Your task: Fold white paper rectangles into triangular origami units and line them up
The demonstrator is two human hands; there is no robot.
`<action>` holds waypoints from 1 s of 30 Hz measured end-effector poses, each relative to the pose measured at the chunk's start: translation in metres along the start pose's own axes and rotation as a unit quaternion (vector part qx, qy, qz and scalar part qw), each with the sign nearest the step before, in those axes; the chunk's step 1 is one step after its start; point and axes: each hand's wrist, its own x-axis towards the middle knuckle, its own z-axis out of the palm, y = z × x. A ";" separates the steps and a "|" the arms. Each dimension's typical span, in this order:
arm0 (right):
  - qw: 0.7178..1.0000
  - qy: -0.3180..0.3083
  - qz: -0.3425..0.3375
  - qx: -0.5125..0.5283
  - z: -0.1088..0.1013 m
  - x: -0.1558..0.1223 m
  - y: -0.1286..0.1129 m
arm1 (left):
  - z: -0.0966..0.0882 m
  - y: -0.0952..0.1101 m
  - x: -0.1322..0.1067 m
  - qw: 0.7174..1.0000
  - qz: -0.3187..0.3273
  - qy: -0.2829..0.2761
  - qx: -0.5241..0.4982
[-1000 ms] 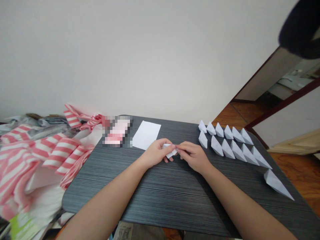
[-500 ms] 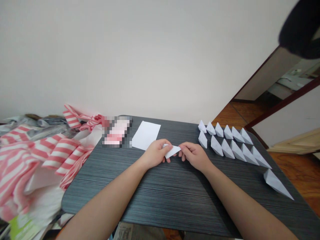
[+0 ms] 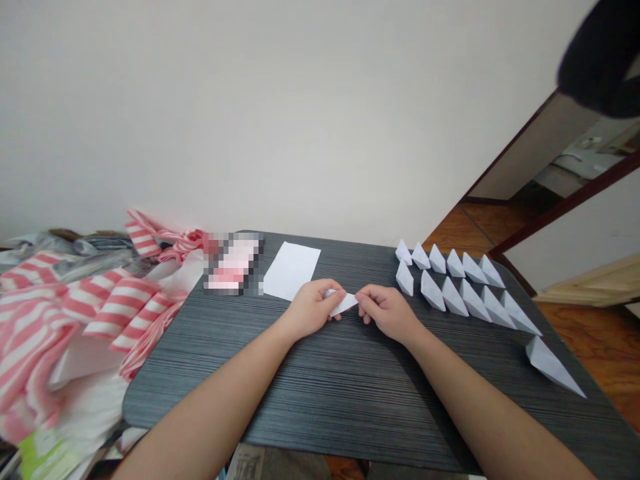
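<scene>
Above the middle of the dark table (image 3: pixel 320 380), a small piece of folded white paper (image 3: pixel 345 304) is held between my two hands. My left hand (image 3: pixel 315 307) is closed on its left part, thumb on top and fingers beneath. The fingertips of my right hand (image 3: pixel 383 308) pinch the paper's right end. Behind my left hand lies a flat white sheet of paper (image 3: pixel 290 270). To the right of my right hand stand several folded white paper shapes (image 3: pixel 455 297), pointed and boat-like, in two rows, with one more (image 3: pixel 553 370) nearer the right edge.
A blurred-out pink and white oblong (image 3: pixel 233 263) lies at the table's back left. Beyond the left edge is a heap of pink-and-white striped cloth (image 3: pixel 120 300). A pale wall (image 3: pixel 320 120) rises behind the table. Some dark object (image 3: pixel 600 60) hangs at the upper right.
My right hand's fingertips have shifted slightly left along the folded paper, closer to my left hand. The other things stay put apart from a slight camera shift.
</scene>
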 end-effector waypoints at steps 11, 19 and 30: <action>0.988 0.008 -0.097 -0.119 0.001 -0.001 -0.007 | -0.001 0.009 -0.003 0.987 0.104 0.006 0.122; 0.996 0.006 -0.055 -0.068 0.000 0.000 -0.008 | -0.001 0.006 -0.002 0.992 0.056 0.042 0.101; 1.000 0.015 0.020 0.008 -0.001 0.000 0.000 | -0.004 0.000 0.001 0.994 0.009 0.080 0.072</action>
